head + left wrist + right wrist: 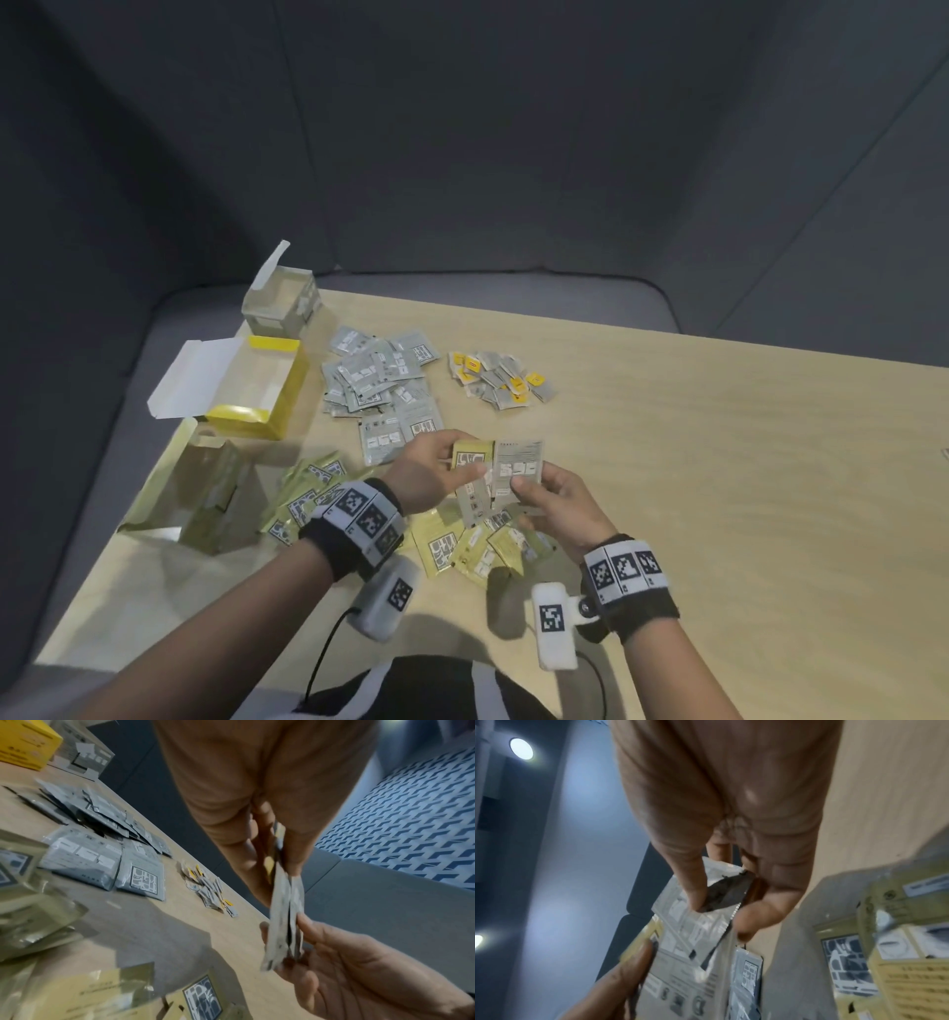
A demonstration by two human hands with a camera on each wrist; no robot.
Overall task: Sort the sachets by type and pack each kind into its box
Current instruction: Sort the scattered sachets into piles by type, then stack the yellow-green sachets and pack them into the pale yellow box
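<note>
**Both hands on a mixed bunch of sachets, three boxes open on the left**

Biggest thing first: one light wooden table (719,437), and everything sits on its left half. Along the left edge there are three open boxes in a row. The pale olive box (205,493) is nearest the person and lies on its side, the yellow box (267,390) is in the middle with its white lid flap folded out over the edge, and the grey box (280,303) stands at the far left corner with its flap up.

Then three sorted piles. The grey sachets (382,385) are a big overlapping heap just right of the yellow box, too many and too stacked to count. The olive sachets (308,488) lie right beside the olive box, partly hidden under the left wrist. The small yellow-tabbed sachets (500,380) are a loose cluster further right, apart from the grey heap, too small to count.

A fourth, unsorted bunch of yellowish sachets (462,550) lies near the front edge, under the hands.

The left hand (431,473) and right hand (560,498) are both raised above that bunch, each pinching the same held sachets (506,473) between thumb and fingers. At least two grey ones and one yellowish one show, fanned out.
</note>
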